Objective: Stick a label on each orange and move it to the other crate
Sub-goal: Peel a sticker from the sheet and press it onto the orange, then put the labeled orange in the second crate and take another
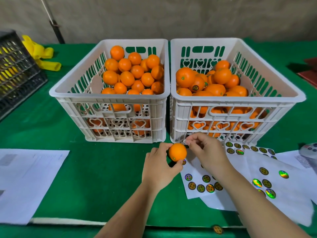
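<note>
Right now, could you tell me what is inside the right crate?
The right crate holds oranges; one shows a round label. Lower oranges are mostly covered, so their labels cannot be seen.

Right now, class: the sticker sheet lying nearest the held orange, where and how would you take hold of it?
Probably by its bare near-left corner, from the near side. The sticker sheet lies flat on the green cloth, its right part tucked under another sheet and its far edge under the right hand.
</note>
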